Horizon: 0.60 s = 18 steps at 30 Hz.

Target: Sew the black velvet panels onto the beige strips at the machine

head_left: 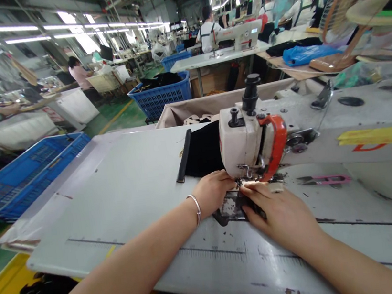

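At the needle area of a white sewing machine (241, 146) with an orange guard, both my hands work close together. My left hand (212, 193), wearing a silver bangle, has its fingers closed at the near edge of a black fabric piece (202, 151); the fingertips are partly hidden by the machine head. The fabric lies behind the needle, with a stiff dark strip (184, 157) along its left end. My right hand (278, 206) sits just right of the metal plate (231, 207). Dark material shows between its thumb and fingers, and a small pale piece lies at its fingertips.
Pink-handled thread snips (330, 179) lie under the machine arm. A blue crate (29, 173) stands left of the white table (125, 190), a yellow bin (5, 292) below it. Behind are a fabric-lined bin (173, 114), another blue basket (162, 97), and people at other machines.
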Motion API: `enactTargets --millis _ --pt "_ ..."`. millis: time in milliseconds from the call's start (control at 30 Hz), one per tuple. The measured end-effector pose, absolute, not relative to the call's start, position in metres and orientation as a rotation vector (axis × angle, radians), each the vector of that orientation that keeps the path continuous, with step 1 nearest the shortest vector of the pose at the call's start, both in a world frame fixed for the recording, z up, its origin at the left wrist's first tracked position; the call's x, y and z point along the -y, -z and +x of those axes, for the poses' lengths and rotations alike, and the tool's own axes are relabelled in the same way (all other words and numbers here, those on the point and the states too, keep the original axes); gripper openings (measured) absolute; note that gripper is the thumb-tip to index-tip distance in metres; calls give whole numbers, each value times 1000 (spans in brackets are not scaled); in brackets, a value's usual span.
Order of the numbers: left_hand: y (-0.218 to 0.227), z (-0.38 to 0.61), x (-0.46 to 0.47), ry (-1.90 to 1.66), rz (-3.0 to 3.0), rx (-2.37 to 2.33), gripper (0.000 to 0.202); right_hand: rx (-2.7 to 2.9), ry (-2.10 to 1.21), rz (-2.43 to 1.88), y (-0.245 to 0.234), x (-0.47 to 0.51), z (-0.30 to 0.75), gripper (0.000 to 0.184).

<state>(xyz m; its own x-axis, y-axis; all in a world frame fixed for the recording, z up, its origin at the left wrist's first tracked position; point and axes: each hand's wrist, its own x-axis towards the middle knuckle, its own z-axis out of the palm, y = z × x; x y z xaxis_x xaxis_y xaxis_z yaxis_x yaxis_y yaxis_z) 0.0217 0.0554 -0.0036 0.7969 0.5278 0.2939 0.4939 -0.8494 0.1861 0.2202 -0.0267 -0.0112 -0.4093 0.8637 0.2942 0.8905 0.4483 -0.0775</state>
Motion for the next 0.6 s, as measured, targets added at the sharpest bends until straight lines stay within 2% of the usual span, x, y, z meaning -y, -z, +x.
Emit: enactTargets --millis 300,600 --pt "4 23 -56 -470 2844 -925 22 2301 -56 -1485 12 25 217 35" --pt "16 21 -54 -733 2804 -865 31 2234 -21 -1476 10 28 212 22"
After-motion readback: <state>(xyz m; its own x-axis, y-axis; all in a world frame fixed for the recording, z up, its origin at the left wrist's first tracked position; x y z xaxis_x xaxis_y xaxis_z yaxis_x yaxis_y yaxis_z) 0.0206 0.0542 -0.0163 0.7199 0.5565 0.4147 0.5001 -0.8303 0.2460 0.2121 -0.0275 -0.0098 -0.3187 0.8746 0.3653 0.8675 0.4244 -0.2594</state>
